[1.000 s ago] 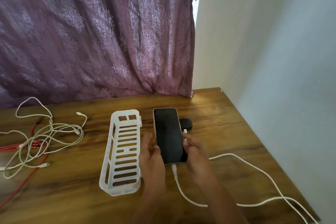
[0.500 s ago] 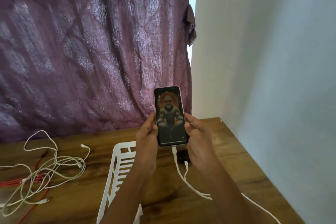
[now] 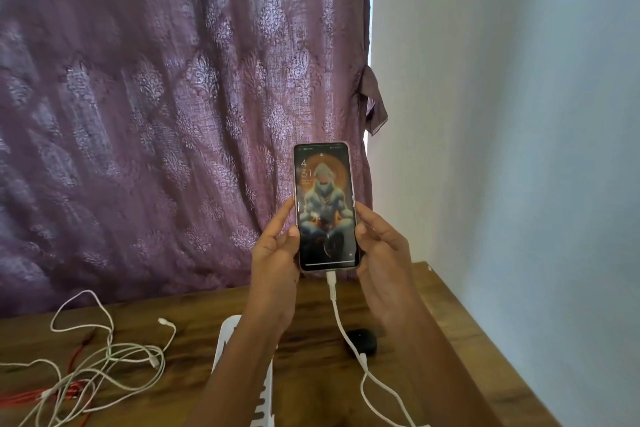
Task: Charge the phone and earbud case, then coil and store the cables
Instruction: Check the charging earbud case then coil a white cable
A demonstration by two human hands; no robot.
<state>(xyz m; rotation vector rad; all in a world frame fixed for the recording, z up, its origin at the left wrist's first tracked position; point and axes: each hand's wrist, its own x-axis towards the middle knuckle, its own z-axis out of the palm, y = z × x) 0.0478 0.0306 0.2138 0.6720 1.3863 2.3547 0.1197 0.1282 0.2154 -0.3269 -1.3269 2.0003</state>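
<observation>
The phone [image 3: 325, 206] was held upright above the far part of the wooden table [image 3: 194, 388], its screen lit. The left hand [image 3: 277, 253] gripped its left edge and the right hand [image 3: 379, 246] its right edge, fingers curled round the sides. A white cable [image 3: 341, 322] was plugged into its bottom port, so charging the phone looked like the step in hand. The black earbud case [image 3: 362, 340] lay on the table below, right of the white basket [image 3: 265, 402]; whether the second plug [image 3: 362, 357] beside it was seated, I could not tell. Next, probably: lay the phone down, check that plug. Loose tangled cables [image 3: 104, 364] lay at the left, uncoiled
</observation>
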